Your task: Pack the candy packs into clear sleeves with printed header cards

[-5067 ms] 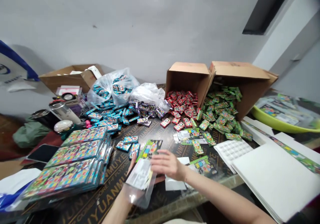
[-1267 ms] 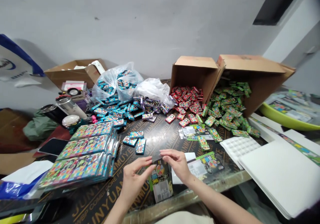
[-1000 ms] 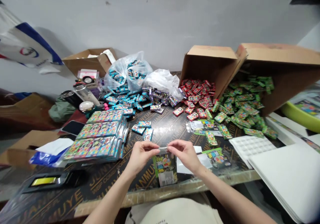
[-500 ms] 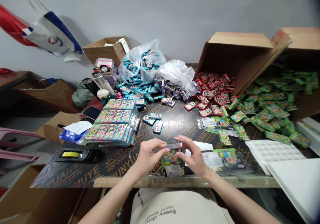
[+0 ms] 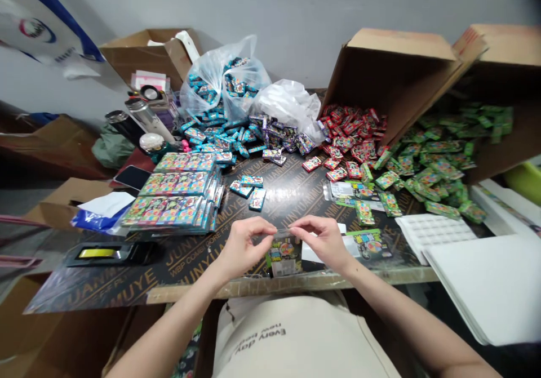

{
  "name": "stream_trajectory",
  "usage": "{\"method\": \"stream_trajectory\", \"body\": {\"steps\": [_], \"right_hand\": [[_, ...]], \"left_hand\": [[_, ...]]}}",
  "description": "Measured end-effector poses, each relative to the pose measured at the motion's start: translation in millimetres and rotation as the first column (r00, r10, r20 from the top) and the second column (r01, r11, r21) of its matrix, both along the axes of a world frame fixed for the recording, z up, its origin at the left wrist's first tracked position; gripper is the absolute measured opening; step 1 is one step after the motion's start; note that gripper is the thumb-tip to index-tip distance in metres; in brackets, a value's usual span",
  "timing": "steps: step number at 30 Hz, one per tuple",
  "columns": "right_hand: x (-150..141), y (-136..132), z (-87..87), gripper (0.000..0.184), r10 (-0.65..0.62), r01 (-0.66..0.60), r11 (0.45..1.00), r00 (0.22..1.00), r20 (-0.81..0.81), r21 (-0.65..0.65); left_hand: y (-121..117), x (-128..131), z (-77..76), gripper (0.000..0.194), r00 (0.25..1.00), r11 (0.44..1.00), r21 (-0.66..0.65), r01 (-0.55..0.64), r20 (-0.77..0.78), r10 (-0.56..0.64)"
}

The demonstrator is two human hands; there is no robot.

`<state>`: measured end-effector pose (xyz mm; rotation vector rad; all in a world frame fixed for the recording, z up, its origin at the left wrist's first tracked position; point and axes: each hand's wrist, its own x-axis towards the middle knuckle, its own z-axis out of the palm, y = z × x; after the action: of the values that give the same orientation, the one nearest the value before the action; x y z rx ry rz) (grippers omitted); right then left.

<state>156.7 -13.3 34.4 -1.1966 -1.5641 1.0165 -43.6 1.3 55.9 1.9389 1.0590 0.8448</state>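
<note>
Near the front edge of the table (image 5: 270, 214), a dark printed plastic packet (image 5: 285, 258) with a clear top strip hangs upright between my hands. My left hand (image 5: 248, 247) pinches the left part of its top edge with thumb and forefinger. At the right part of the same edge, my right hand (image 5: 324, 244) is closed in a pinch, its fingertips close to the left ones. Beside it on the table lie a flat printed packet (image 5: 372, 245) and something white, partly hidden by the right hand. Several small blue boxes (image 5: 257, 199) lie just beyond the hands.
Stacked multicoloured packs (image 5: 169, 212) stand left, behind a black tape dispenser (image 5: 107, 253). Heaps of blue (image 5: 220, 136), purple (image 5: 274, 133), red (image 5: 353, 136) and green boxes (image 5: 439, 169) line the back. Cardboard cartons (image 5: 393, 74) lean at right, near white sheets (image 5: 486, 282).
My right fingers have closed into a pinch at the packet's top edge, and both hands' fingertips are closer together. The camera view has shifted, so the scene sits further left and higher.
</note>
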Motion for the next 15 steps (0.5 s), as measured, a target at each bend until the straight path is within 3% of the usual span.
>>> {"method": "stream_trajectory", "body": {"steps": [4, 6, 8, 12, 15], "right_hand": [[17, -9, -15.2, 0.020, 0.150, -0.184, 0.965, 0.972, 0.184, 0.186], [20, -16, -28.2, 0.032, 0.188, -0.232, 0.952, 0.958, 0.219, 0.198], [15, -19, -39.1, 0.037, 0.146, -0.182, 0.966, 0.970, 0.192, 0.184], [-14, 8, -41.0, 0.034, 0.105, -0.115, 0.986, 0.990, 0.090, 0.118], [-37, 55, -40.6, 0.045, 0.128, -0.127, 0.987, 0.992, 0.004, 0.098]], "left_hand": [[-7, -7, -14.7, 0.022, 0.990, 0.958, 0.270, 0.098, -0.120, -0.067], [-8, -8, -21.6, 0.021, 0.990, 0.952, 0.293, 0.092, -0.132, -0.055], [-6, -8, -23.7, 0.019, 0.995, 0.962, 0.268, 0.043, -0.097, -0.017], [7, -14, -14.4, 0.012, 0.980, 0.962, 0.189, -0.198, 0.073, 0.188], [9, -33, -13.7, 0.009, 0.847, 0.843, 0.144, -0.518, 0.225, 0.482]]}}
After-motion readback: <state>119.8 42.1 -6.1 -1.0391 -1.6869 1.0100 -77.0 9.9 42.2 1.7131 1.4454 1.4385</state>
